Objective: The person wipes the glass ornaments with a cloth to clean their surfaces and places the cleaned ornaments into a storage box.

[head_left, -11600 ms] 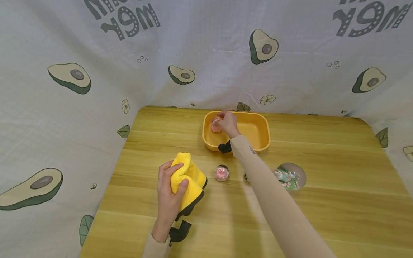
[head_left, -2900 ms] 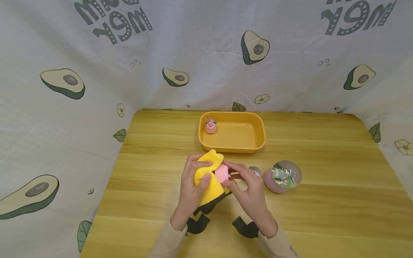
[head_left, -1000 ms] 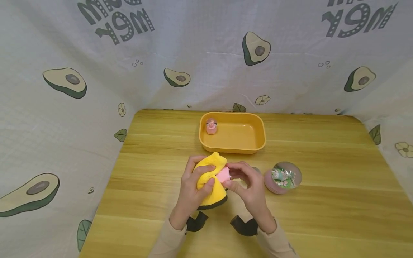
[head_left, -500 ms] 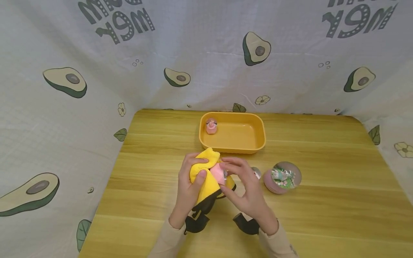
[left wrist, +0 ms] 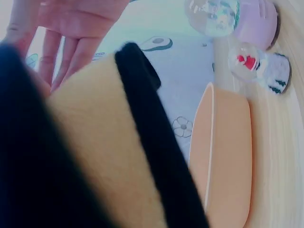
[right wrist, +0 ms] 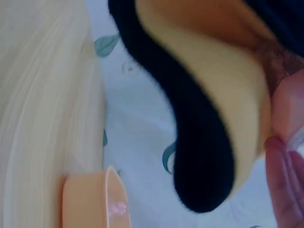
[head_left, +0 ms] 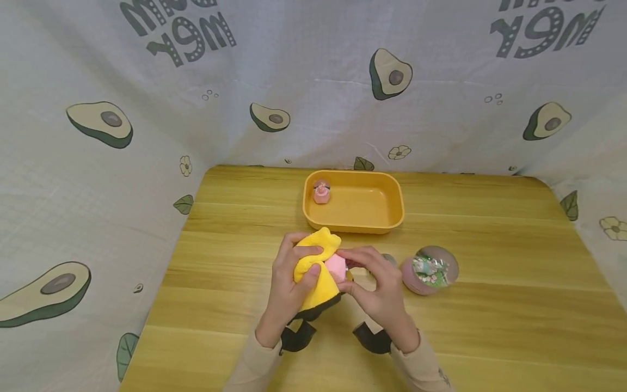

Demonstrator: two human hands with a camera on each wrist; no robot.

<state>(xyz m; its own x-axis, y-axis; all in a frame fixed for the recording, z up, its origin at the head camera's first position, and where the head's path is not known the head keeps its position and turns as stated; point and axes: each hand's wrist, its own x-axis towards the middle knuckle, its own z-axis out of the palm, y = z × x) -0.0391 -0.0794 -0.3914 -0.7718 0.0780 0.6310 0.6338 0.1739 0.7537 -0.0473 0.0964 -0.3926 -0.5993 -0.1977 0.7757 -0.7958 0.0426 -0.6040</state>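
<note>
In the head view my left hand (head_left: 294,272) grips a bunched yellow cloth (head_left: 318,288) with a dark edge. The cloth wraps one side of a small snow globe, whose pink base (head_left: 336,268) faces up and right. My right hand (head_left: 382,283) pinches the globe from the other side with thumb and fingers. Its clear dome is mostly hidden by cloth and fingers. The right wrist view has the pink base (right wrist: 289,107) against the cloth (right wrist: 228,90). In the left wrist view the cloth (left wrist: 109,142) covers much of the picture.
A yellow tray (head_left: 352,228) stands at the back, a small pink snow globe (head_left: 321,193) in its left end. Right of my hands is a large snow globe (head_left: 431,272) with a pinkish base; beside it, a small one with red inside (left wrist: 273,71).
Earlier my right hand was in the tray at a pink snow globe; now it holds another, taken from the table, in the cloth. Lately its fingers spread, then closed round the globe again.
</note>
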